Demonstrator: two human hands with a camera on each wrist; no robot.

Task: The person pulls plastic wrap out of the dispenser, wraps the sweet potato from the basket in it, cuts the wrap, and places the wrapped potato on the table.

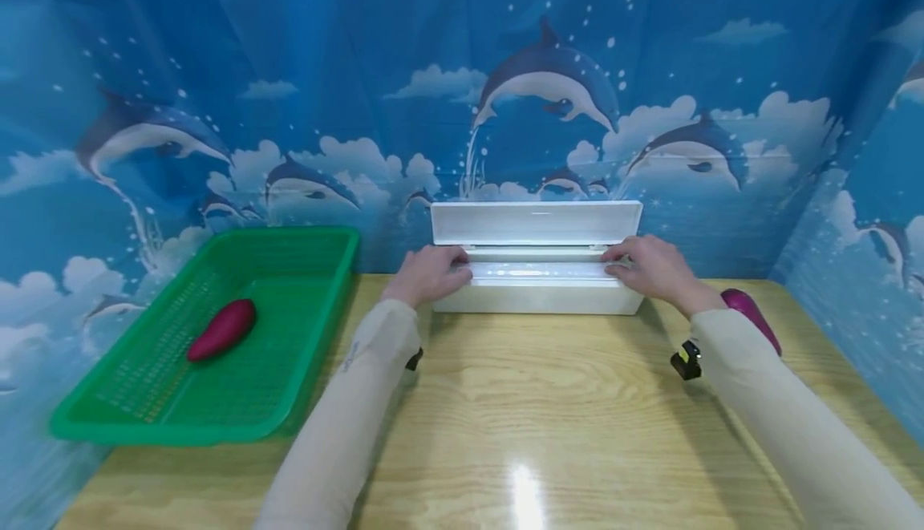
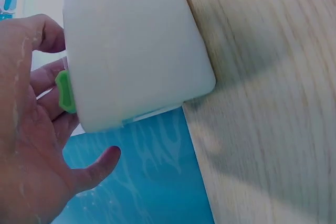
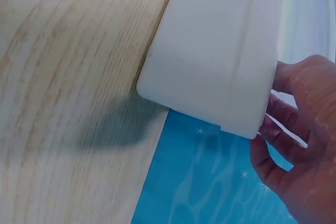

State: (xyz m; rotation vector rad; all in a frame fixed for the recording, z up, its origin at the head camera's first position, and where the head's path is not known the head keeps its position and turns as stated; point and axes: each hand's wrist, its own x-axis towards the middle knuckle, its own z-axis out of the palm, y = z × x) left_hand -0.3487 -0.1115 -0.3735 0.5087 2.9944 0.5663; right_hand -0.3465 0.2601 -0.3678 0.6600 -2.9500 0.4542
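Note:
A white cling film dispenser box (image 1: 537, 299) stands against the curtain, its lid (image 1: 537, 223) tilted up and back. Inside lies a shiny roll of cling film (image 1: 537, 271). My left hand (image 1: 431, 273) reaches over the left end, thumb and fingers curled in at the roll's end. In the left wrist view a small green piece (image 2: 65, 92) shows beside those fingers, and the little finger sticks out. At the other end my right hand (image 1: 652, 269) pinches at the roll, thumb over the front wall. The box walls partly hide the fingertips in both wrist views.
A green plastic basket (image 1: 318, 354) on the left holds a purple-red vegetable (image 1: 224, 329), perhaps a sweet potato. A darker purple vegetable (image 1: 751, 317) lies beside the right sleeve, partly hidden. Blue dolphin curtain (image 1: 404, 49) borders the wood-grain table (image 1: 549, 402) behind and at the sides.

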